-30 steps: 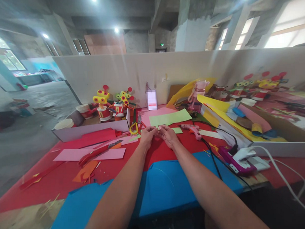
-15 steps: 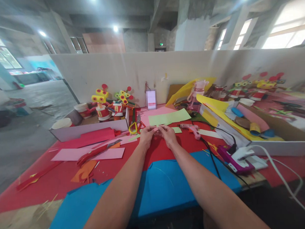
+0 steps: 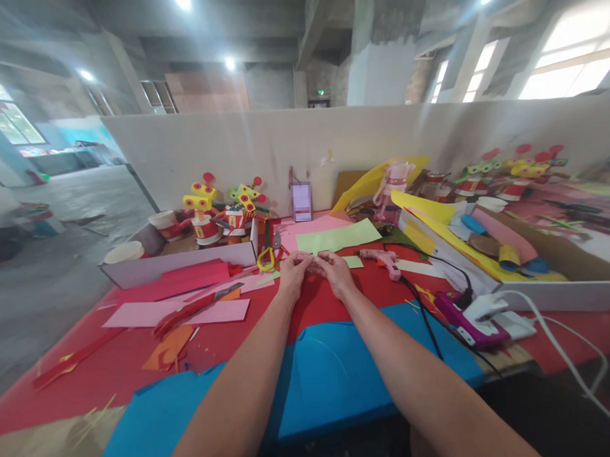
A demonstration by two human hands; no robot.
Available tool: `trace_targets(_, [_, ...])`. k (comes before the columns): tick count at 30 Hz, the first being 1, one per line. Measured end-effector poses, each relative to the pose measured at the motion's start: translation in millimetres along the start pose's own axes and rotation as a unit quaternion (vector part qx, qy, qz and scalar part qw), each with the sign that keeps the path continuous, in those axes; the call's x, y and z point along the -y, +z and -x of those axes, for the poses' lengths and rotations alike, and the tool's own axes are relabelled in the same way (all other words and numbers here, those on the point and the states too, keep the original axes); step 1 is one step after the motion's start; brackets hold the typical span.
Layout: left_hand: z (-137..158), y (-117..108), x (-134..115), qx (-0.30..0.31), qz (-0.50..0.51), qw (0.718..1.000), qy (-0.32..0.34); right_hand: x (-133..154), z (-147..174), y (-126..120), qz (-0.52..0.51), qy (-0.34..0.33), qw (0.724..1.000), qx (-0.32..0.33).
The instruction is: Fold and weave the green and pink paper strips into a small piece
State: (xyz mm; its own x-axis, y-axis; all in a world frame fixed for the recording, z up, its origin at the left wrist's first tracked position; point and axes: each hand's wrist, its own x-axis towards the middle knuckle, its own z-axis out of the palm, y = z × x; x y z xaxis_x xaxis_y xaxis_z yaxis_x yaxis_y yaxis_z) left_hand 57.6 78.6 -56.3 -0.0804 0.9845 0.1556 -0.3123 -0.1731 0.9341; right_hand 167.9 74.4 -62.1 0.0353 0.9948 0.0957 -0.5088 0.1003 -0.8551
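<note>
Above the red table covering, my left hand [image 3: 293, 274] and my right hand [image 3: 337, 273] meet at the fingertips. Both are closed in a pinch on a narrow light green paper strip [image 3: 316, 244], whose upper end sticks up between them; its lower part is hidden by the fingers. Just beyond lies a larger light green paper sheet [image 3: 350, 236]. Yellow-handled scissors [image 3: 266, 259] rest left of my left hand. On the other side, a pink glue gun [image 3: 387, 260] lies right of my right hand, near a small green paper piece [image 3: 353, 261].
Robot-like cup figures [image 3: 205, 225] stand in a box at left. Pink paper [image 3: 138, 314] and a red-handled cutter [image 3: 192, 311] lie nearer. At right are a purple power strip [image 3: 468, 323] with cords and a box of scraps [image 3: 562, 289]. A phone [image 3: 301, 202] leans on the partition.
The light green strip now stands up visibly between my fingertips, where little of it showed before. My hands stay almost in place, and the view has tilted slightly.
</note>
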Motion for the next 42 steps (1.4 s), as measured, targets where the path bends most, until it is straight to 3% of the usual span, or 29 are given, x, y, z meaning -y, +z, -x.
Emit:
trace_targets(7, [-0.9, -0.6, -0.1, -0.013, -0.054, 0.998, 0.009, 1.7, 0.9, 1.4, -0.025, 0.002, 1.0, 0.006])
trace_targets(14, [4.5, 2.2, 0.0, -0.011, -0.053, 0.999, -0.007, -1.0, 1.6, 2.1, 0.027, -0.029, 0.999, -0.023])
trace_targets(18, [-14.2, -4.6, -11.4, -0.052, -0.149, 0.986, 0.051, -4.4, 3.6, 5.3, 0.078, -0.064, 0.994, -0.037])
trace_targets(20, [-33.5, -9.9, -22.7, -0.044, -0.285, 0.95, 0.117, -5.3, 2.7, 6.0, 0.094, -0.066, 0.993, -0.035])
trace_targets(21, [-44.3, -12.3, -28.7, -0.023, -0.363, 0.919, 0.15, -5.2, 1.7, 5.8, 0.096, -0.065, 0.992, -0.045])
trace_targets(23, [-66.3, -15.3, -38.3, 0.029, -0.51, 0.835, 0.206, -4.0, -0.8, 4.5, 0.102, -0.065, 0.989, -0.084])
trace_targets(26, [-98.8, -15.4, -42.3, 0.063, -0.674, 0.7, 0.228, -1.7, -3.9, 2.8, 0.123, -0.057, 0.985, -0.106])
trace_targets(28, [-121.5, -14.0, -38.6, 0.074, -0.729, 0.641, 0.227, -1.1, -4.6, 2.9, 0.119, -0.04, 0.988, -0.09])
trace_targets(30, [-145.4, -13.0, -33.0, 0.081, -0.755, 0.611, 0.224, -1.5, -4.5, 3.7, 0.122, -0.031, 0.989, -0.084])
trace_targets(35, [-192.4, -14.9, -25.7, 0.099, -0.785, 0.57, 0.223, -3.2, -4.8, 4.7, 0.148, -0.02, 0.985, -0.086])
trace_targets(39, [-205.1, -18.4, -27.7, 0.123, -0.804, 0.537, 0.223, -2.9, -5.5, 4.8, 0.153, -0.01, 0.985, -0.085])
trace_targets(42, [-208.6, -20.3, -29.7, 0.138, -0.805, 0.529, 0.231, -1.0, -5.0, 6.3, 0.152, -0.008, 0.985, -0.083])
